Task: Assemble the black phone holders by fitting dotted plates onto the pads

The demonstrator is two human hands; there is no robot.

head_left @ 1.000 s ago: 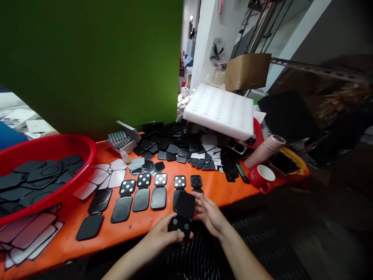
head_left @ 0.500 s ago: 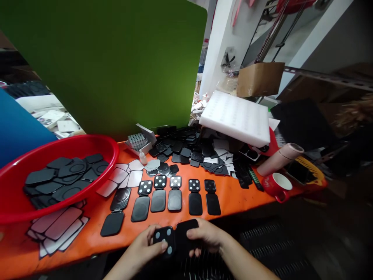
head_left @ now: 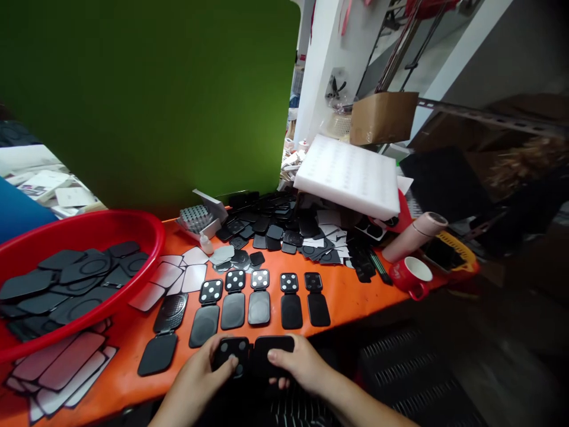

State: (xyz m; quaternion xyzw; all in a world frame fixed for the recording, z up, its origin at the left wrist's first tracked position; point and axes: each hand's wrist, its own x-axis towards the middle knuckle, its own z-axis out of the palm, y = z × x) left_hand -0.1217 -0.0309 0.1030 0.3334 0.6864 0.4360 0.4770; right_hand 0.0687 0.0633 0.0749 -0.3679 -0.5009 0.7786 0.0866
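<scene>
Head view: left hand [head_left: 205, 369] clamped on dotted half of black hinged piece [head_left: 252, 357], right hand [head_left: 304, 365] clamped on its plain half, thumbs on top. Piece is open, held just off the near edge of the orange bench [head_left: 351, 292]. Row of similar open pieces [head_left: 259, 307] on bench beyond the hands. Red basin [head_left: 153, 232] at left, holding black pieces; red mug [head_left: 411, 276] at right.

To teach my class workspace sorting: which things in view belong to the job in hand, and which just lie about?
Likely the job:
black hinged piece, in left hand and right hand
similar pieces, lined up on orange table
black plates in red basin

Likely just lying about:
red mug
pink flask
cardboard box
</scene>
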